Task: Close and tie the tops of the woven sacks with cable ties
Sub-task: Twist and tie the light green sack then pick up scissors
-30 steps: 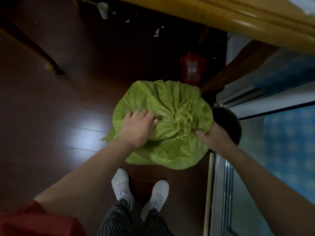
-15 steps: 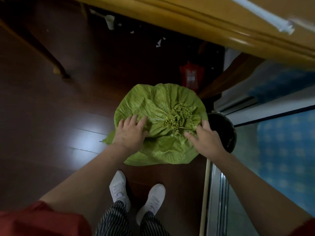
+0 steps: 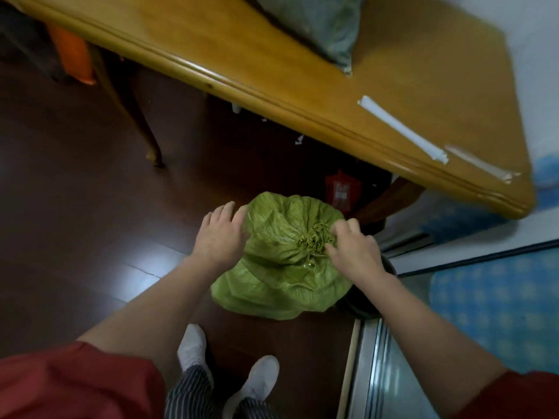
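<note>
Sack: as it stands on the dark wooden floor [image 3: 75, 237], the green woven sack [image 3: 281, 279] has its top gathered into a frilled bunch [image 3: 314, 241] a little right of its middle.
Right hand: the right hand [image 3: 354, 252] lies on the sack at the right side of the bunch; thumb and curled fingers touch the frills, but whether they pinch them one cannot tell.
Left hand: the left hand [image 3: 219, 234] is at the left edge of the sack, fingers spread and nearly flat, holding nothing; only the fingertips meet the fabric.
Behind the sack: a red packet [image 3: 343, 190] lies on the floor, under the edge of a yellow wooden table [image 3: 272, 74].
On the table: two white bundles [image 3: 402, 130], well apart from the sack, and a grey-green cushion [image 3: 320, 22].
Below the sack: two white shoes [image 3: 251, 385] and striped trousers.
Right of the sack: a dark round bin [image 3: 390, 267], partly hidden.
</note>
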